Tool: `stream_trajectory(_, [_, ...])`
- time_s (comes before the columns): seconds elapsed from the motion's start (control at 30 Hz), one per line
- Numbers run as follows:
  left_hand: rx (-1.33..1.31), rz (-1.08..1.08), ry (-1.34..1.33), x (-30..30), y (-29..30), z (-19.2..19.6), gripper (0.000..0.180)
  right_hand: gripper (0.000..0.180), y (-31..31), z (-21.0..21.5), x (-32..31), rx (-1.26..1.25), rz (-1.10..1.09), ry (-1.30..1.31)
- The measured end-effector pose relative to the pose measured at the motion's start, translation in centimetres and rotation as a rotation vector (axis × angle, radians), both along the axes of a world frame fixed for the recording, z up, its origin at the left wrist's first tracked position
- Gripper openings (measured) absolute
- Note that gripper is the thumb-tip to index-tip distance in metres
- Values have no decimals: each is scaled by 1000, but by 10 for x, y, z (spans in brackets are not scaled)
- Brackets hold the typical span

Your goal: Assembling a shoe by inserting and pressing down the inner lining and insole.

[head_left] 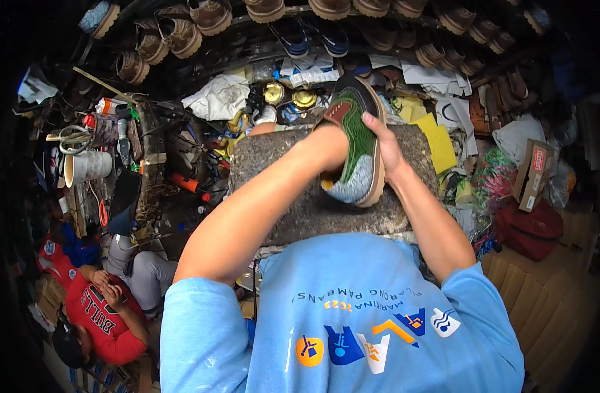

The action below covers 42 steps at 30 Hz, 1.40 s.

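A low shoe [357, 131] with green, brown, black and light blue panels and a tan sole is held tilted above a dark, worn work block [280, 209]. My left hand [331, 141] reaches into the shoe's opening, and the upper hides its fingers. My right hand [386, 145] is closed round the sole side, its thumb pressed on the green panel; its other fingers are hidden behind the shoe. The toe points away from me, and the light blue heel is nearest to me.
Brown shoes [211, 16] line a shelf across the far side. Open tins [304, 99], a white cloth [216, 97] and yellow sheets [437, 141] lie beyond the block. A mug [89, 168] and scissors [76, 139] are left. A person in red [103, 321] sits at lower left.
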<state>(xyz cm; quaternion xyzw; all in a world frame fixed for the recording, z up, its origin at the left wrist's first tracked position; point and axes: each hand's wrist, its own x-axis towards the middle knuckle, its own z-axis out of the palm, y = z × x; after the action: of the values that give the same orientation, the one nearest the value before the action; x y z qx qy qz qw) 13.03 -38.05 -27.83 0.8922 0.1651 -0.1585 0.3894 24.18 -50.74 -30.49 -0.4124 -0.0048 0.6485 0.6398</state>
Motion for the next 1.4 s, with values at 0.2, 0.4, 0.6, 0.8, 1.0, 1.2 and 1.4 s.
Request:
stream_trajectory(0.2, [122, -44, -45, -25, -6, -15, 26, 61, 7, 12, -14, 100, 29, 48])
stream_trajectory(0.4, [156, -102, -346, -90, -17, 112, 53, 62, -4, 7, 4, 199, 19, 178])
stream_trajectory(0.6, [114, -96, -309, -80, -43, 122, 82, 76, -6, 9, 13, 233, 21, 253])
stream_trajectory(0.8, [58, -127, 3, -25, -30, 91, 114, 78, -10, 17, -1, 153, 34, 254])
stream_trajectory(1.0, [235, -96, -167, -49, -58, 79, 115, 71, -17, 14, 0, 142, 42, 205])
stream_trajectory(1.2, [302, -129, -168, -49, -72, 83, 114, 78, -19, 14, -4, 145, 3, 162])
stream_trajectory(1.4, [255, -96, -202, -49, -66, 80, 104, 87, -14, 27, -13, 98, -12, 41])
